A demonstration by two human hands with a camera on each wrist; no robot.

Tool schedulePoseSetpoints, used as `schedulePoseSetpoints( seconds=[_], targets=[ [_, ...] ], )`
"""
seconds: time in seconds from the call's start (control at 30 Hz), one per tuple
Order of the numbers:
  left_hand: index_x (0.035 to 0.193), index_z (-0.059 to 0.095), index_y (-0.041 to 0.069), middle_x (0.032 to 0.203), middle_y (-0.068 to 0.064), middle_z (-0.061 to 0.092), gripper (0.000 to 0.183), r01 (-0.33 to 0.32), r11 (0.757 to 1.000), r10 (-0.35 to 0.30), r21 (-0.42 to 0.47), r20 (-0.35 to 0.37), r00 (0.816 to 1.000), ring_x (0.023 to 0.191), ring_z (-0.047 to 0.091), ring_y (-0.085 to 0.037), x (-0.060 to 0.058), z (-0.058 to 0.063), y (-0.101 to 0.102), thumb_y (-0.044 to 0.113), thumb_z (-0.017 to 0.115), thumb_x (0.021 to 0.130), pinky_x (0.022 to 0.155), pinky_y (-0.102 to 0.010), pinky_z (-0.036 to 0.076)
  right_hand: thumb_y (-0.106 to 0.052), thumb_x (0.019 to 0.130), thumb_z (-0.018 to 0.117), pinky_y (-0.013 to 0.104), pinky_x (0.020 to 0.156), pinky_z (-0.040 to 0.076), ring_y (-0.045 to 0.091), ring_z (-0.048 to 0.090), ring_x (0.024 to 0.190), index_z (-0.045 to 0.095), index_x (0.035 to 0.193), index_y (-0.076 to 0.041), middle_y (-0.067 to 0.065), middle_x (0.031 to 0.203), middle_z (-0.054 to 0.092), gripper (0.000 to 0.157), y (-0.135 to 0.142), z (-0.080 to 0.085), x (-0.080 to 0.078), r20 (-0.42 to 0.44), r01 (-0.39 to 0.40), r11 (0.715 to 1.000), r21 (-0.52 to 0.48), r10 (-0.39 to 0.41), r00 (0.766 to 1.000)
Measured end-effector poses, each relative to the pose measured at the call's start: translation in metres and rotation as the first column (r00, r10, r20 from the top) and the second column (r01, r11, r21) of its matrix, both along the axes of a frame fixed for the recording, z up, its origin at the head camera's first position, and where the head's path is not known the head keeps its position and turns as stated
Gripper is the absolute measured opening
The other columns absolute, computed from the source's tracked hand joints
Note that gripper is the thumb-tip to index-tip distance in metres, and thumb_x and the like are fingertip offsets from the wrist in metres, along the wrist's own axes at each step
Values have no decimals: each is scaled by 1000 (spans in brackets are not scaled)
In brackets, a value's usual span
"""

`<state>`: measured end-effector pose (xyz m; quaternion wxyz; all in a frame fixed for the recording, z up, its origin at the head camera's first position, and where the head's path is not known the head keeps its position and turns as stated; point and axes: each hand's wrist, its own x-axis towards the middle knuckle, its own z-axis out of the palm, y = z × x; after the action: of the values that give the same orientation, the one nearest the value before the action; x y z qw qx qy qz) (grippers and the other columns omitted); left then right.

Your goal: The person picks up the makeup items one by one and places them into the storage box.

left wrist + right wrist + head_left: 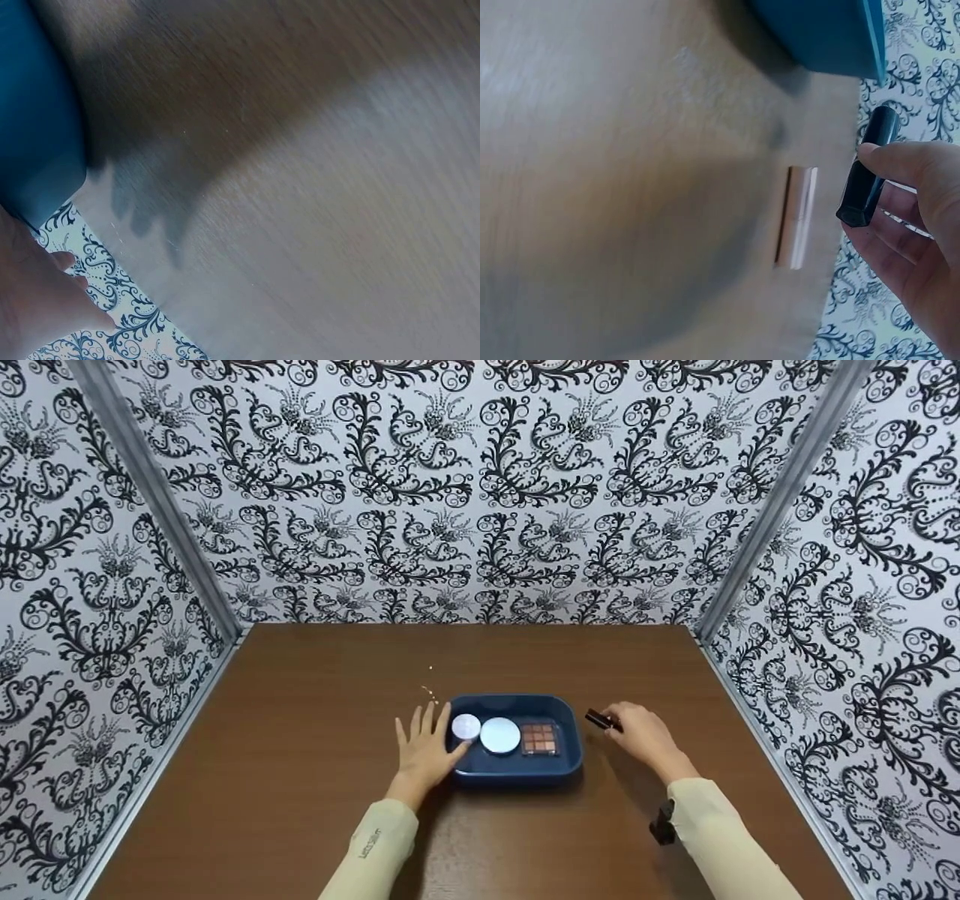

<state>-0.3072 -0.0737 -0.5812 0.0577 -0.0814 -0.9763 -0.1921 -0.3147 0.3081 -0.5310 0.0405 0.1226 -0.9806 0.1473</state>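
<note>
A blue bin (517, 776) holds a small white round jar (466, 727), a larger pale round compact (500, 735) and an eyeshadow palette (540, 739) with brown and pink pans. My left hand (424, 750) rests at the bin's left side, fingers spread and straight, thumb over the rim close to the white jar. To the right of the bin, my right hand (641, 733) pinches a black lipstick tube (868, 169) between thumb and fingers, held above the table. Below it in the right wrist view lies a rose-gold tube (796, 217); the head view does not show it.
The brown wooden table (315, 810) spreads around the bin. Patterned black-and-white walls (480, 510) with grey frame strips enclose its back and sides. Small bright specks (430, 690) show behind the bin.
</note>
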Motion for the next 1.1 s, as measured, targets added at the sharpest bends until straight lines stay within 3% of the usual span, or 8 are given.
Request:
schedulePoseSetpoints(
  seconds=[0.47,0.87,1.1],
  targets=[
    [156,33,17,162,-18,31,81,3,1000,-3,14,-2,1000,151,22,-41,-3,-3,-1,59,58,91,119,-70,5,-16,90,73,49,85,55,27,68,96,72,113,-8,10,108,71,25,-34,13,-3,-55,-74,997,-27,73,996],
    [157,32,19,162,-18,30,82,-7,1000,8,-11,15,1000,152,22,-40,-1,0,1,62,55,91,119,-69,5,-18,91,73,47,90,56,27,68,104,70,120,-8,11,117,71,31,-68,18,-3,-7,-112,993,-43,112,994],
    [157,33,17,162,-19,29,81,2,1000,-2,0,12,1000,152,22,-41,1,3,1,60,55,92,119,-69,5,-17,90,73,45,89,57,25,69,101,72,117,-8,10,114,72,28,-88,13,-3,-7,-157,987,-30,157,988]
  ],
)
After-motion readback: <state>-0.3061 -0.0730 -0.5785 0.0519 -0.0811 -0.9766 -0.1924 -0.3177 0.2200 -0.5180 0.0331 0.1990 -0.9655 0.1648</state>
